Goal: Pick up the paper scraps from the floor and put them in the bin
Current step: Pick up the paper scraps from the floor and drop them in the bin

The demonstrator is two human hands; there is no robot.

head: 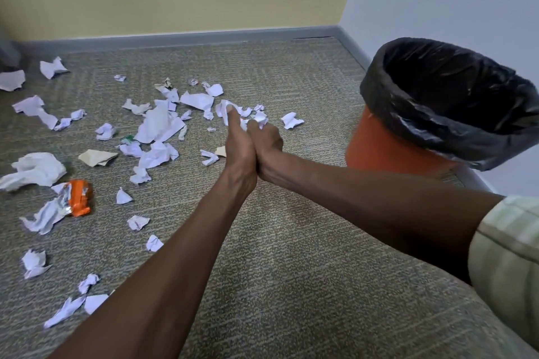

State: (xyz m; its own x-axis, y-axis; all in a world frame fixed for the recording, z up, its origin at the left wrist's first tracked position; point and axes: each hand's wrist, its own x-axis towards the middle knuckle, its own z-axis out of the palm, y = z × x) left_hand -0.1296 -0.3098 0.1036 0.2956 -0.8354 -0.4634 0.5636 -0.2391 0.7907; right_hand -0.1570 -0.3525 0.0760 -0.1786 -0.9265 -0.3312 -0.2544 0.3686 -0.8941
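Observation:
Several crumpled white paper scraps (159, 125) lie scattered over the carpet, mostly left of centre. My left hand (239, 148) and my right hand (267, 144) are pressed together side by side, both closed around a bunch of white scraps (233, 109) that sticks out past the fingers. The orange bin (388, 148), lined with a black bag (449, 102), stands to the right of my hands against the wall, its mouth open. One scrap (291, 120) lies between my hands and the bin.
An orange wrapper (79, 197) lies among the scraps at the left. A beige torn piece (97, 157) sits nearby. Grey skirting (204, 36) runs along the yellow wall behind; a white wall closes the right side. Bare carpet (291, 256) spreads under my forearms.

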